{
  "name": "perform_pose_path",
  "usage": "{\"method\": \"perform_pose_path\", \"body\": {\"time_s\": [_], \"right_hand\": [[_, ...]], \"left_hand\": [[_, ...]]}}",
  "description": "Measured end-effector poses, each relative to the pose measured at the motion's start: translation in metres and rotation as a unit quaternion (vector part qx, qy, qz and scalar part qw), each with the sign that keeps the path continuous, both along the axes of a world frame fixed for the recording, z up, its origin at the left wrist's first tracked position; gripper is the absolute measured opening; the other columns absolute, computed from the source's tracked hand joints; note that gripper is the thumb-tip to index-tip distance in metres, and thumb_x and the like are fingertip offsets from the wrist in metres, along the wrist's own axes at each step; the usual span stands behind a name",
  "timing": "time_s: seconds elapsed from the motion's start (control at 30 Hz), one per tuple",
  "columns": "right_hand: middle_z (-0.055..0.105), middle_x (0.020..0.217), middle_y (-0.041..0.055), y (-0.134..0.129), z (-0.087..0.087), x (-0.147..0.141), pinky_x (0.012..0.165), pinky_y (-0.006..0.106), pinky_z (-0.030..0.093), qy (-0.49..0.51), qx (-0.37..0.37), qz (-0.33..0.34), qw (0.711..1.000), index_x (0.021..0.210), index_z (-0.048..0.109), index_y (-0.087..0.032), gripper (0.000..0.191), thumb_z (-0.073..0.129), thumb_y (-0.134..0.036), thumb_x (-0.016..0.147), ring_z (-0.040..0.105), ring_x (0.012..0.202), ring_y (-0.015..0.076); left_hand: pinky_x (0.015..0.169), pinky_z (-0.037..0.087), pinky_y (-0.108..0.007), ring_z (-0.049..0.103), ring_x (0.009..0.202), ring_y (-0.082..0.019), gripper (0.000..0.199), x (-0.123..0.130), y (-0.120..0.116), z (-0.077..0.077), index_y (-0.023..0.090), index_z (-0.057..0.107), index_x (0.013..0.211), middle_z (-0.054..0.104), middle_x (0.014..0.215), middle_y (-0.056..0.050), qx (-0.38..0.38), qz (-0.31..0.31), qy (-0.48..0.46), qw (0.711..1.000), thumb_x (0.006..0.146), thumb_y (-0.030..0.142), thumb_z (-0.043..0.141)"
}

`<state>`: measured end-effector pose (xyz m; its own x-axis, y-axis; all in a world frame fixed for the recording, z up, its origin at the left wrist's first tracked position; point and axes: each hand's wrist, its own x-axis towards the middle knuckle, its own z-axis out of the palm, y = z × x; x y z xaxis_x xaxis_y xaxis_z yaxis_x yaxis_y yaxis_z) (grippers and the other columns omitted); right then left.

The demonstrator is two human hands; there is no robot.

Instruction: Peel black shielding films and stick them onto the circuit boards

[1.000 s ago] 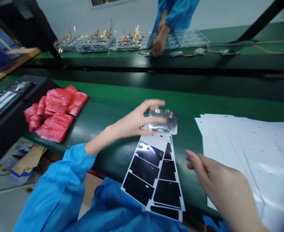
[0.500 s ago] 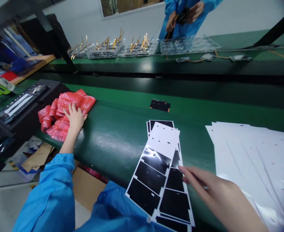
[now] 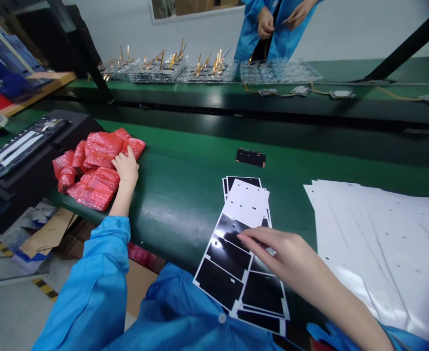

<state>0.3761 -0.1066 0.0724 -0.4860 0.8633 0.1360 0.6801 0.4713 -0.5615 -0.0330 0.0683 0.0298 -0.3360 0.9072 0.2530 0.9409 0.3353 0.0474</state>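
Observation:
My left hand (image 3: 127, 168) rests against the right side of a pile of red bubble-wrap packets (image 3: 99, 151), its fingers apart. My right hand (image 3: 276, 246) hovers over white sheets with black adhesive panels (image 3: 223, 270), thumb and fingertips pinched together near the upper panels. Whether something thin is between those fingertips cannot be made out. The sheets overlap in a fan at the table's front edge. Behind them lies a small dark board (image 3: 251, 157) with copper-coloured corners.
White sheets (image 3: 367, 234) are spread at the right. A black case with a device (image 3: 26, 146) stands at the left. On the back shelf are clear trays (image 3: 158, 70) with upright gold strips. A person in blue (image 3: 272, 29) works behind it.
My left hand has shifted right along the red packets. My right hand has moved left, from the sheets' right edge to over their black panels. The other person's hands have moved apart.

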Motion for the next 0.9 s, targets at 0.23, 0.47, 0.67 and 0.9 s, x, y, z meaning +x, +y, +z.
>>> {"method": "perform_pose_path", "body": {"time_s": [0.23,0.47,0.67,0.9], "right_hand": [[0.083,0.090,0.0046,0.018,0.009,-0.022,0.068,0.028,0.058,0.064,-0.118,0.049,0.990,0.092,0.078,-0.021,0.031,0.051,-0.032,0.102,0.078,0.076,0.0186],[0.081,0.097,0.0057,0.042,0.000,-0.045,0.076,0.031,0.056,0.160,-0.200,0.071,0.964,0.097,0.078,-0.020,0.022,0.061,-0.034,0.095,0.073,0.085,0.0188],[0.075,0.120,0.0104,0.063,-0.028,-0.067,0.082,0.035,0.064,0.274,-0.325,0.032,0.905,0.117,0.072,-0.019,0.030,0.066,-0.034,0.091,0.075,0.101,0.0212],[0.066,0.140,0.0168,0.080,-0.048,-0.094,0.105,0.040,0.059,0.326,-0.390,-0.027,0.861,0.134,0.064,-0.014,0.048,0.074,-0.029,0.089,0.070,0.119,0.0230]], "left_hand": [[0.115,0.026,-0.068,0.042,0.138,-0.045,0.054,-0.009,-0.026,0.020,0.019,0.062,0.139,0.058,0.142,-0.020,-0.060,-0.154,-0.029,0.986,0.087,0.031,0.060],[0.121,0.037,-0.044,0.049,0.140,-0.031,0.064,0.001,-0.047,0.020,0.024,0.058,0.146,0.050,0.148,-0.011,-0.103,-0.311,-0.097,0.940,0.082,0.030,0.061],[0.089,0.054,-0.041,0.068,0.091,-0.029,0.065,0.041,-0.055,0.013,0.019,0.063,0.133,0.059,0.123,-0.013,-0.055,-0.273,-0.168,0.946,0.074,0.046,0.072],[0.051,0.039,-0.023,0.050,0.047,-0.013,0.024,0.071,-0.058,0.005,0.021,0.057,0.084,0.056,0.061,0.003,-0.021,-0.271,-0.379,0.884,0.078,0.044,0.060]]}}
